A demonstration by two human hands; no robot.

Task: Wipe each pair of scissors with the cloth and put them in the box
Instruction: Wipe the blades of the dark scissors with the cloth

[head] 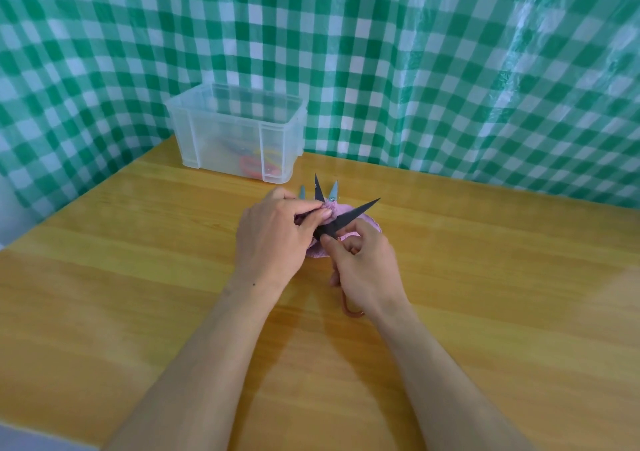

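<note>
The head camera shows one wooden table (138,277) in front of a green and white checked curtain (450,69). One clear plastic box (221,139) stands at the far edge of the table, with no lid on it. Through its cloudy wall show red and yellow handles (251,165), perhaps two pairs of scissors, though the blur makes the count unsure.

Nearer, both hands meet above the middle of the table. The left hand (270,236) pinches one pink cloth (343,209) between thumb and fingers, near the base of a blade. The right hand (367,267) curls its fingers round one pair of black scissors (356,213) just below the pivot. Its two blades are spread, one pointing away and one to the right, and a reddish handle loop shows under the wrist.

Behind the hands lies one more pair, the grey-blue scissors (334,189), with two blade tips showing between the hands and the box.
</note>
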